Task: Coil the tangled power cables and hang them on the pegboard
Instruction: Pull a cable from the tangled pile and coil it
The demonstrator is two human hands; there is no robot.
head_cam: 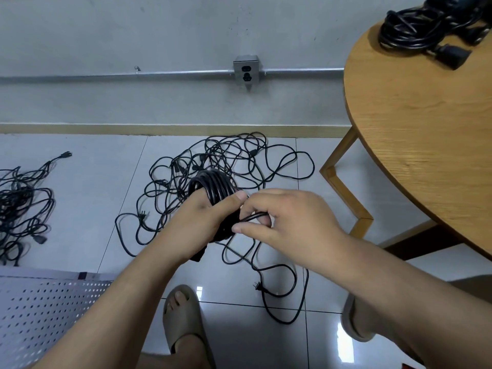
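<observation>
Bare forearms (pixel 127 294), beige open-toe slide sandals (pixel 183 318)

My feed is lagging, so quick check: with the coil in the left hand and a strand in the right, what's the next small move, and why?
Probably lay one more loop: carry the strand pinched in the right hand onto the coil that the left hand grips. The coil has several turns, yet loose cable runs down from the hands toward the floor, so winding looks unfinished.

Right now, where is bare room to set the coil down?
Bare tiles lie between the left cable pile and the tangled cables; most of the round table is bare, apart from its cable bundle. Crowded beneath the coil.
</observation>
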